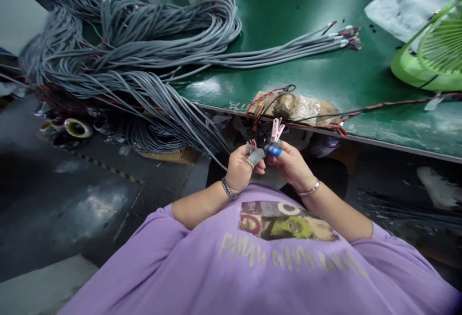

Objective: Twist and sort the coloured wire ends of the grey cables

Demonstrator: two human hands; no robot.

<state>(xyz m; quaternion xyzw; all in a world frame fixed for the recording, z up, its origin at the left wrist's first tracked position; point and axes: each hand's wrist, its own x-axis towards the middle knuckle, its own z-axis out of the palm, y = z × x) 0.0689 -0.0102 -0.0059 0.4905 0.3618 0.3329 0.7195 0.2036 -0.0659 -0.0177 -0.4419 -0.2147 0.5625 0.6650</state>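
My left hand [239, 170], a grey covering on its thumb, is closed around the end of a grey cable. Thin coloured wires [251, 146] fan out above its fingers. Close beside it, my right hand [294, 168] is pinched shut, with a blue band [275, 151] around one digit. What its fingertips hold is too small and dark to make out. A pink clothes peg [276, 131] stands just above the right fingertips, near dark leads hanging at the bench edge. Both hands are in front of my body, just below that edge.
Big bundles of grey cable [140, 41] cover the green bench's left side, some drooping over its edge. Stripped cable ends [350, 37] lie farther back. A taped wooden block [312, 108] sits at the edge. A green fan [429, 57] and plastic bag [409, 9] are right.
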